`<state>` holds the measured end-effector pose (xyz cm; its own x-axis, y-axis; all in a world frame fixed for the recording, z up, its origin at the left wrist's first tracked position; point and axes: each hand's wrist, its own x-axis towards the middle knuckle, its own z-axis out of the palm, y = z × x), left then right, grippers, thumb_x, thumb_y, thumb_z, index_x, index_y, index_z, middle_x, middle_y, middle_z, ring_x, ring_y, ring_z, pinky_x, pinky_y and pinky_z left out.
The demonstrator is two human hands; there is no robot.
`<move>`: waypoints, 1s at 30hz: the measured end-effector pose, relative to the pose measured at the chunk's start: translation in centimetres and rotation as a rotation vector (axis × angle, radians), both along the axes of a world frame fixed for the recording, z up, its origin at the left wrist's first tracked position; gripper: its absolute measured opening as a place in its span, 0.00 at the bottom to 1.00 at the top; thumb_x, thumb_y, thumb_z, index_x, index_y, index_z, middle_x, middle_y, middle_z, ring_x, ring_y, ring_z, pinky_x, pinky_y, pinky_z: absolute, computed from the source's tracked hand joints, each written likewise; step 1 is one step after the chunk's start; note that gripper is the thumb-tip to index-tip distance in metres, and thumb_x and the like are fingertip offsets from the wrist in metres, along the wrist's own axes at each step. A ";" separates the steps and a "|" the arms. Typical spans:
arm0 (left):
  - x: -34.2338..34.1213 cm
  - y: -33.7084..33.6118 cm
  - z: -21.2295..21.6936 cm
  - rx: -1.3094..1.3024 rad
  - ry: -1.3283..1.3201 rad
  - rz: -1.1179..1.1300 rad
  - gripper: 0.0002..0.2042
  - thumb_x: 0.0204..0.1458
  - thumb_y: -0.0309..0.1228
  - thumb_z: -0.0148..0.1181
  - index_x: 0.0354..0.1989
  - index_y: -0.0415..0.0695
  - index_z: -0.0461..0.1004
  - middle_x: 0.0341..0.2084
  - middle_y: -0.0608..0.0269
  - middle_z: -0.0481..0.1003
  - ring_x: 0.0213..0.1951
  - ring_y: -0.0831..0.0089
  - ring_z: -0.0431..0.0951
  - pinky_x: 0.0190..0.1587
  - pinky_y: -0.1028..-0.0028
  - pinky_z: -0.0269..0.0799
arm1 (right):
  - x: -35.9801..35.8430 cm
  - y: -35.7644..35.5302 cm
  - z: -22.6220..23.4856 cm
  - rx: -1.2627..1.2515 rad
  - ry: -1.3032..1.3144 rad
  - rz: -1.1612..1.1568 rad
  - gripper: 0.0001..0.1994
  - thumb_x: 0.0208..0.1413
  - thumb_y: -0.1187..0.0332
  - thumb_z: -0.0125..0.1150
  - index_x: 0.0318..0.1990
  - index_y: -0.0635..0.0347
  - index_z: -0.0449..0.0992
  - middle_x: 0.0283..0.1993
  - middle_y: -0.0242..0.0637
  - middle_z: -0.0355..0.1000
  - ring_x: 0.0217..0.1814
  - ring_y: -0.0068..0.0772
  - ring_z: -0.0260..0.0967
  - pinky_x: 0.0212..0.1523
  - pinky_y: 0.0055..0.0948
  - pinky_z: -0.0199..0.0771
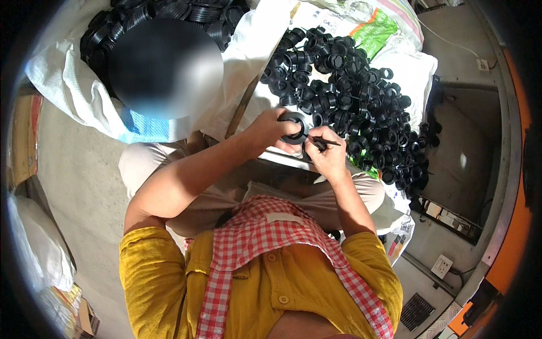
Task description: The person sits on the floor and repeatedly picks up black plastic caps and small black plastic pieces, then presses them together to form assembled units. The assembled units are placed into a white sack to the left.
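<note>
My left hand [267, 131] is closed round a black plastic ring [294, 116], its open middle facing up. In my right hand [328, 160] is a slim black tool [328, 141], pinched between thumb and fingers. One end of the tool meets the ring's right side; whether it is a blade or a pen I cannot make out. Just beyond both hands lies a large heap of small black plastic ring-shaped parts [339, 101], spread over white sacking [416, 63].
A white woven sack [68, 85] at the far left holds many black ridged parts [206, 14]; a blurred round patch hides some of it. A cardboard box [25, 138] stands at the left edge. To the right are a grey metal frame [457, 51] and a socket [441, 265].
</note>
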<state>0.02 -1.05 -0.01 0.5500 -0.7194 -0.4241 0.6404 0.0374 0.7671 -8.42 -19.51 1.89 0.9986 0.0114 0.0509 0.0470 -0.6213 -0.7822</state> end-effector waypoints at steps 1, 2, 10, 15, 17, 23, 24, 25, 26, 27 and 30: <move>0.0 0.1 -0.3 0.098 -0.264 -0.022 0.13 0.48 0.31 0.57 0.42 0.40 0.71 0.33 0.57 0.76 0.35 0.64 0.78 0.40 0.64 0.76 | 0.0 -0.1 -0.1 0.037 0.089 0.008 0.08 0.50 0.74 0.62 0.38 0.65 0.74 0.29 0.37 0.75 0.30 0.24 0.70 0.34 0.24 0.72; 0.1 0.2 -0.5 0.197 -0.527 -0.044 0.12 0.47 0.30 0.57 0.40 0.41 0.72 0.33 0.57 0.77 0.34 0.62 0.78 0.40 0.62 0.75 | 0.0 -0.2 -0.4 0.073 0.179 0.015 0.07 0.51 0.73 0.62 0.37 0.65 0.74 0.28 0.36 0.75 0.30 0.23 0.70 0.34 0.24 0.71; 1.6 0.6 3.0 -0.402 -1.497 -0.159 0.10 0.47 0.25 0.58 0.38 0.45 0.68 0.41 0.60 0.74 0.46 0.61 0.74 0.48 0.63 0.70 | -1.3 -2.3 0.9 1.325 0.766 0.620 0.12 0.40 0.65 0.69 0.25 0.66 0.77 0.18 0.41 0.72 0.18 0.34 0.70 0.28 0.29 0.70; 0.8 0.5 2.3 -0.362 -0.366 0.088 0.12 0.51 0.28 0.57 0.45 0.41 0.73 0.36 0.66 0.74 0.41 0.80 0.71 0.45 0.75 0.68 | -0.7 -0.5 -1.1 1.562 0.313 -0.007 0.12 0.51 0.60 0.64 0.30 0.55 0.68 0.25 0.34 0.68 0.32 0.36 0.68 0.41 0.34 0.72; -0.6 -0.2 -0.4 -0.219 -0.159 -0.114 0.21 0.53 0.39 0.55 0.52 0.41 0.70 0.41 0.65 0.73 0.46 0.77 0.70 0.51 0.73 0.66 | 0.9 0.9 -2.3 1.650 0.184 -0.223 0.10 0.54 0.60 0.62 0.31 0.52 0.69 0.31 0.32 0.69 0.39 0.38 0.69 0.44 0.39 0.73; -1.5 -0.3 0.2 -0.059 -0.191 0.114 0.21 0.46 0.25 0.56 0.53 0.44 0.70 0.43 0.61 0.70 0.45 0.71 0.70 0.51 0.71 0.65 | 3.1 2.4 -3.6 0.648 -0.117 -0.394 0.10 0.56 0.77 0.57 0.46 0.64 0.74 0.37 0.36 0.75 0.38 0.20 0.68 0.44 0.20 0.67; -1.4 -0.5 0.7 0.105 -0.640 0.086 0.21 0.46 0.26 0.57 0.52 0.45 0.71 0.40 0.60 0.70 0.42 0.69 0.70 0.49 0.69 0.65 | 3.9 3.4 -3.3 0.722 -0.150 -0.489 0.12 0.54 0.82 0.54 0.47 0.65 0.74 0.38 0.37 0.75 0.38 0.20 0.69 0.44 0.19 0.68; -1.3 -0.5 1.3 0.276 -1.089 0.054 0.21 0.46 0.26 0.58 0.52 0.45 0.71 0.37 0.59 0.70 0.39 0.67 0.70 0.47 0.68 0.65 | 4.3 2.9 -4.4 0.730 -0.185 -0.483 0.14 0.52 0.85 0.52 0.46 0.66 0.75 0.39 0.37 0.75 0.38 0.21 0.69 0.43 0.20 0.69; -1.1 -0.5 1.8 0.454 -1.534 0.017 0.20 0.46 0.26 0.59 0.51 0.45 0.72 0.33 0.59 0.70 0.36 0.64 0.70 0.45 0.67 0.66 | 4.7 2.0 -6.3 0.739 -0.220 -0.475 0.16 0.51 0.87 0.50 0.45 0.66 0.75 0.40 0.38 0.75 0.37 0.22 0.70 0.42 0.21 0.70; -0.9 -0.4 2.2 0.438 -1.808 0.079 0.21 0.42 0.28 0.62 0.50 0.49 0.73 0.27 0.57 0.67 0.34 0.59 0.67 0.42 0.65 0.64 | 5.4 0.5 -7.6 0.375 -0.218 -0.539 0.20 0.48 0.90 0.47 0.46 0.65 0.75 0.39 0.38 0.75 0.35 0.23 0.71 0.39 0.22 0.72; 1.7 2.1 6.1 0.435 -1.608 0.237 0.22 0.40 0.29 0.64 0.49 0.49 0.74 0.34 0.58 0.70 0.42 0.58 0.67 0.48 0.65 0.61 | 5.8 -5.2 -13.7 0.038 -0.183 -0.612 0.12 0.50 0.83 0.56 0.42 0.64 0.78 0.37 0.39 0.78 0.36 0.25 0.74 0.39 0.24 0.73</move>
